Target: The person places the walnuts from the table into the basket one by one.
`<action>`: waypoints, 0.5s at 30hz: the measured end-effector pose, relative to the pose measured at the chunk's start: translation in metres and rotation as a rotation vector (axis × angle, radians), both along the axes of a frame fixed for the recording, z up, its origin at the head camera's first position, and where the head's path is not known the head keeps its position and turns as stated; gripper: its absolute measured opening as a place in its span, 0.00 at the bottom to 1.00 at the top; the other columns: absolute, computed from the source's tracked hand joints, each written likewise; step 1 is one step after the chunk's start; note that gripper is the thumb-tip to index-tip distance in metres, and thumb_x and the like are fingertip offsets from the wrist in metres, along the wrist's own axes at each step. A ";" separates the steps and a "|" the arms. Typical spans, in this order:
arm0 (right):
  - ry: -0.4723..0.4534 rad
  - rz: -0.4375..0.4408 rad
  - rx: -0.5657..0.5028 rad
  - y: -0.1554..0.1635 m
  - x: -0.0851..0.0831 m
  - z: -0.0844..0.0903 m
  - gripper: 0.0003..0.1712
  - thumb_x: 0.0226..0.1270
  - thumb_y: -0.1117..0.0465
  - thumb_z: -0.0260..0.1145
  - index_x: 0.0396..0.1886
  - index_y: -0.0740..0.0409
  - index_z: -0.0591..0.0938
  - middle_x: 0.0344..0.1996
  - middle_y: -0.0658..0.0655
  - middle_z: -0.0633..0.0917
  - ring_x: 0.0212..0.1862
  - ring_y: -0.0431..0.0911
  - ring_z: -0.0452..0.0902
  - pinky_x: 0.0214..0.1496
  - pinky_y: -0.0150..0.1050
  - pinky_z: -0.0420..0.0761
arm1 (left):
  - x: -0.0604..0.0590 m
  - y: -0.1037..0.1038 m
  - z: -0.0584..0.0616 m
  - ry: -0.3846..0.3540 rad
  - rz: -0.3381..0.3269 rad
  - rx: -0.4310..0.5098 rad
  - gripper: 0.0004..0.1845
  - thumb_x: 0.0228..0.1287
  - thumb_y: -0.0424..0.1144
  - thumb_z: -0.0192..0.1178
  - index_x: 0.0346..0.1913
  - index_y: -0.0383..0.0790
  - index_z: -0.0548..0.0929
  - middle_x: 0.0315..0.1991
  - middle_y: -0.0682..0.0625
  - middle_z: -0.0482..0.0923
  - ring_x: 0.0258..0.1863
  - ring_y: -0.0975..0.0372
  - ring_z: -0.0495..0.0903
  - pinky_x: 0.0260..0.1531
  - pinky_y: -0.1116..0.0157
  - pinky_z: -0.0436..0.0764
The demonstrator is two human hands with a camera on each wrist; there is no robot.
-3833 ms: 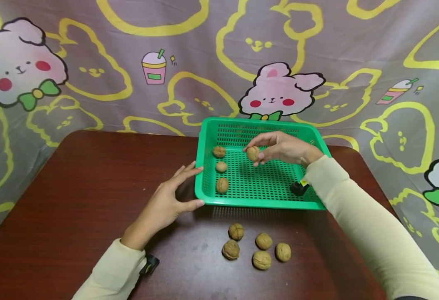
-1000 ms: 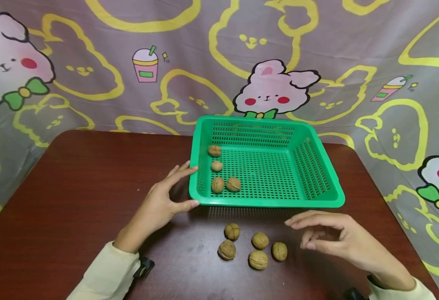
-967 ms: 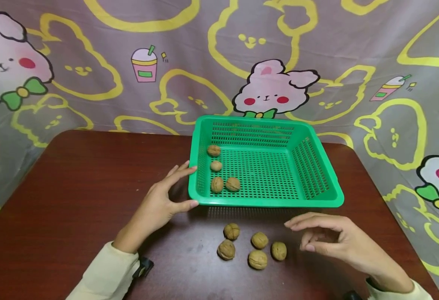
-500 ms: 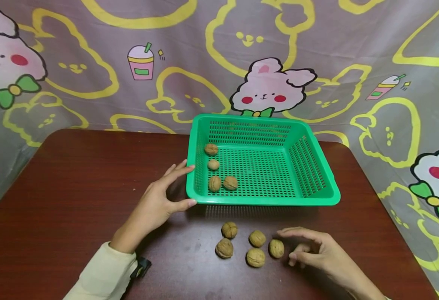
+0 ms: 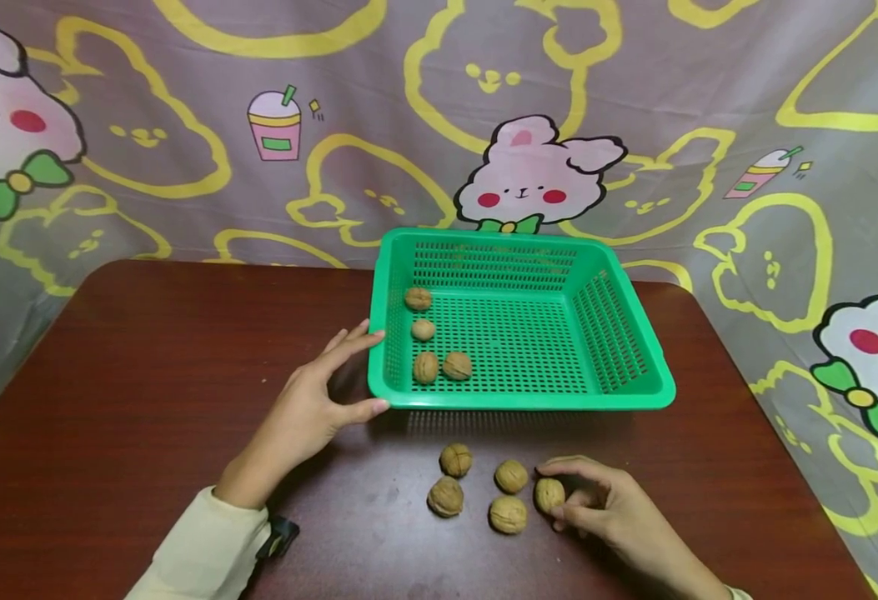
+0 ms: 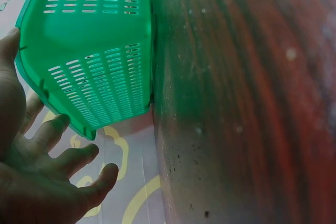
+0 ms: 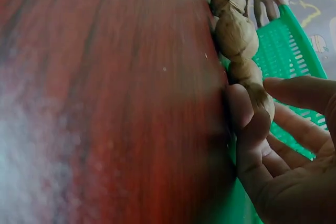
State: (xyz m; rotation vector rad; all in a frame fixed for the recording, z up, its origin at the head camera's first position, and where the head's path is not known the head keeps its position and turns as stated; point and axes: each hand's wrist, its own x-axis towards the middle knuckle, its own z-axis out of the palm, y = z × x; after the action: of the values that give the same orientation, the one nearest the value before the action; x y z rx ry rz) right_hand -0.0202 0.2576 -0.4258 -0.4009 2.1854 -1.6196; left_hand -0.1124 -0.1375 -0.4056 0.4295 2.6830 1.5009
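my right hand (image 5: 619, 521) is pinching a walnut (image 5: 549, 494) on the table (image 5: 146, 417), left hand (image 5: 303, 417) spread flat against the green basket (image 5: 521, 398)

My head view: high, facing 12 o'clock. My wrist views: tabletop-level, close; all share the green perforated plastic basket (image 5: 517, 400) (image 6: 94, 72) (image 7: 294, 45).
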 end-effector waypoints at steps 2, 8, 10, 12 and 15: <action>0.007 -0.013 0.014 -0.003 0.000 -0.001 0.23 0.70 0.70 0.68 0.63 0.69 0.79 0.35 0.48 0.89 0.29 0.34 0.82 0.27 0.34 0.84 | 0.000 -0.001 0.000 -0.002 0.003 0.003 0.44 0.56 0.41 0.81 0.76 0.59 0.73 0.83 0.56 0.60 0.85 0.45 0.52 0.74 0.33 0.63; 0.021 -0.022 0.016 -0.006 0.002 -0.004 0.20 0.71 0.72 0.66 0.61 0.71 0.81 0.52 0.40 0.84 0.34 0.35 0.85 0.29 0.37 0.87 | 0.000 -0.001 0.001 -0.003 -0.002 -0.004 0.44 0.57 0.42 0.81 0.77 0.59 0.72 0.83 0.56 0.59 0.85 0.45 0.51 0.74 0.33 0.64; 0.015 -0.022 0.009 -0.007 0.003 -0.004 0.20 0.71 0.72 0.66 0.61 0.71 0.81 0.51 0.40 0.84 0.35 0.36 0.86 0.30 0.40 0.88 | 0.000 -0.001 0.001 -0.003 -0.005 -0.003 0.44 0.57 0.43 0.80 0.77 0.59 0.72 0.83 0.56 0.59 0.85 0.45 0.51 0.74 0.33 0.64; 0.014 -0.016 0.007 -0.006 0.003 -0.003 0.19 0.71 0.72 0.66 0.61 0.71 0.81 0.50 0.41 0.85 0.34 0.36 0.86 0.30 0.41 0.88 | 0.000 -0.001 0.001 -0.002 -0.007 -0.001 0.44 0.57 0.43 0.80 0.77 0.59 0.72 0.83 0.57 0.59 0.85 0.45 0.51 0.74 0.34 0.64; 0.026 0.003 -0.010 -0.004 0.003 0.001 0.19 0.72 0.72 0.66 0.61 0.70 0.81 0.50 0.42 0.86 0.34 0.36 0.86 0.29 0.41 0.88 | 0.000 -0.001 0.001 0.001 -0.008 0.002 0.44 0.56 0.43 0.81 0.77 0.59 0.72 0.83 0.58 0.60 0.85 0.45 0.52 0.74 0.34 0.64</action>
State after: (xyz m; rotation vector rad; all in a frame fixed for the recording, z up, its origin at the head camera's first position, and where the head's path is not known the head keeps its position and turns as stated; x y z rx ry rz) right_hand -0.0174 0.2534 -0.4248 -0.4307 2.1955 -1.6327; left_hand -0.1124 -0.1386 -0.4042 0.4403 2.6771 1.5022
